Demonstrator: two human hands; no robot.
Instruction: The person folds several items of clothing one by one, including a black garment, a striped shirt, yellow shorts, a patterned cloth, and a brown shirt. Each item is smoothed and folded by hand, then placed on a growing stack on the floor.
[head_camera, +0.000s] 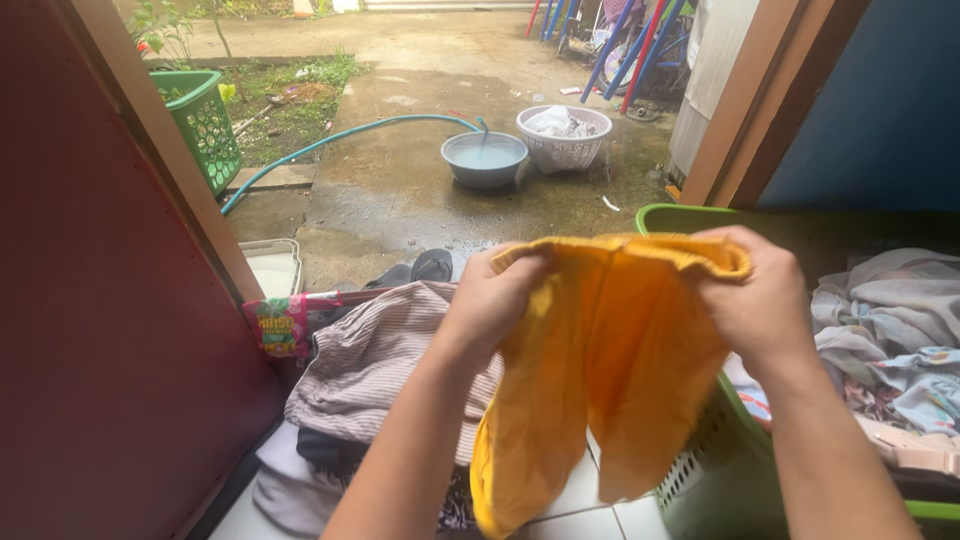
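Head view showed both hands raised at the centre of the frame, gripping a yellow cloth garment (600, 370) by its gathered top edge. That edge ran left to right between the fists, while the rest of the fabric hung straight down toward the pale tiled floor (590, 500) at the bottom of the frame. The left hand (492, 300) was closed over the upper left corner of the garment, knuckles up, its forearm rising from the lower centre. The right hand (752, 300) was clenched on the upper right corner, wrist bent slightly inward, its forearm coming up from the lower right. Both hands sat level with each other, equally near the cloth. Just behind and right of the hanging fabric stood a green plastic laundry basket (700, 480) heaped with pale clothes (890, 330). Lower left lay a striped beige shirt (375, 360) on a pile. Beyond the doorway, in the upper middle, a grey water basin (484, 158) and a white basket (564, 137) stood on wet concrete.
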